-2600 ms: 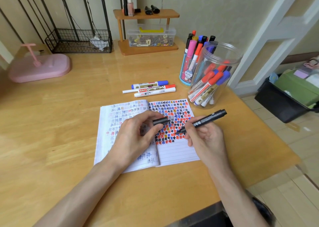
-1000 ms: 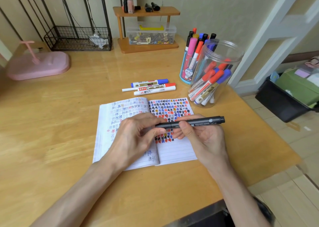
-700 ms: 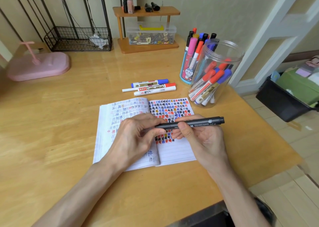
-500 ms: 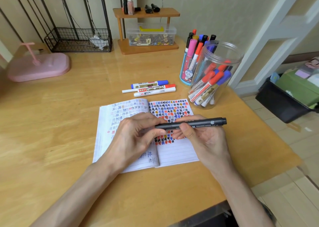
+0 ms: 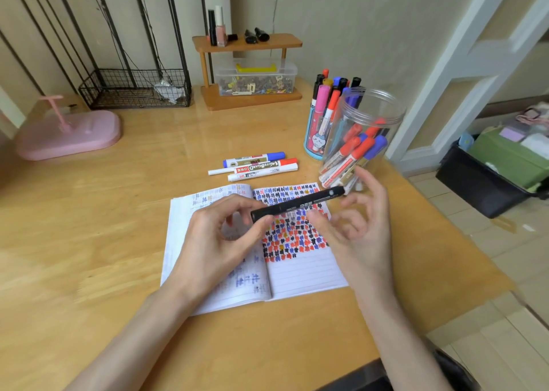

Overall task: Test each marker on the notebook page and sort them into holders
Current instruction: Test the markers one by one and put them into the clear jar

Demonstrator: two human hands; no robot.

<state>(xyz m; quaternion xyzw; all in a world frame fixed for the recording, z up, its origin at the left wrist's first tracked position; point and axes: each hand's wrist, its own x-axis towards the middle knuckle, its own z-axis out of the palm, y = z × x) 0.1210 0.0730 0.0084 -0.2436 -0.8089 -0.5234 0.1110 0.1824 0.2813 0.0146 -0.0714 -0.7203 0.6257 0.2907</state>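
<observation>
Right hand (image 5: 356, 236) has just let go, grip apart; left hand (image 5: 219, 242) alone pinches the capped black marker (image 5: 297, 205), seemingly ready for sorting.

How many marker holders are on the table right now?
2. A clear plastic jar at the right, and a blue cartoon cup just behind it to its left. No other seems hidden.

The left hand (image 5: 218, 242) pinches one end of a black marker (image 5: 298, 203) between thumb and curled fingers, its back turned up. The right hand (image 5: 359, 239) hovers just beside it, blurred, fingers spread and relaxed, gripping nothing. Both bare forearms reach in from the desk's (image 5: 89, 242) near edge.
</observation>
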